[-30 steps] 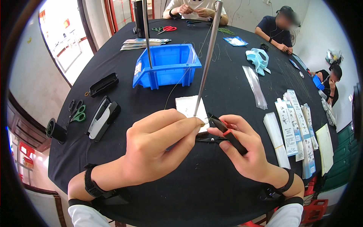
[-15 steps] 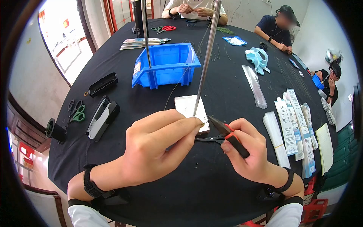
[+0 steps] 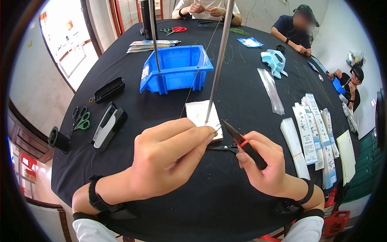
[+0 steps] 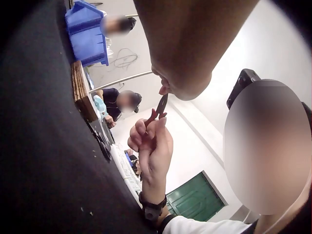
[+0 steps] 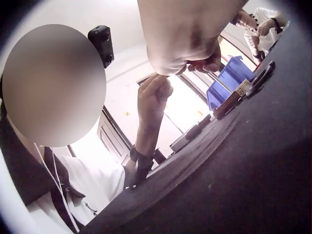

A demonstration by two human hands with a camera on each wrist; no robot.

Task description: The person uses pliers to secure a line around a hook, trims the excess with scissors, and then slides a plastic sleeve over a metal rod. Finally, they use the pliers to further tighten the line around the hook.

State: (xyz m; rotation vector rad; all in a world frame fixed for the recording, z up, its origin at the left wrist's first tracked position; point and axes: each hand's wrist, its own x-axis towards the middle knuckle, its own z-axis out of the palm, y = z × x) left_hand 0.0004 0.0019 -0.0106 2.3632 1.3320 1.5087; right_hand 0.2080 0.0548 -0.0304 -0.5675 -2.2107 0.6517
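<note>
My left hand [image 3: 169, 157] pinches something tiny between thumb and forefinger, with a short thin end [image 3: 219, 128] poking out at the fingertips. My right hand [image 3: 266, 165] grips pliers [image 3: 254, 155] with dark jaws and black-and-red handles. Their tips point up and left, just right of that thin end. In the left wrist view the same pliers [image 4: 163, 105] reach up to the left fingertips. Behind the left hand a metal rod [image 3: 219, 66] rises from a white-topped block [image 3: 197, 111]. A thin dark line [image 3: 188, 97] runs up from behind the left hand past the bin.
Beyond the block stands a blue bin [image 3: 177, 78]. To the left lie a stapler [image 3: 108, 127], green-handled scissors [image 3: 84, 121] and a black tray [image 3: 109, 90]. Small black scissors [image 3: 229, 148] lie under the pliers. Printed packets [image 3: 308, 131] and clear sleeves [image 3: 293, 141] lie right.
The right hand has drawn the pliers slightly down and right from the left fingertips, showing more of the jaws. The thin line by the bin looks straighter. The left hand has barely moved.
</note>
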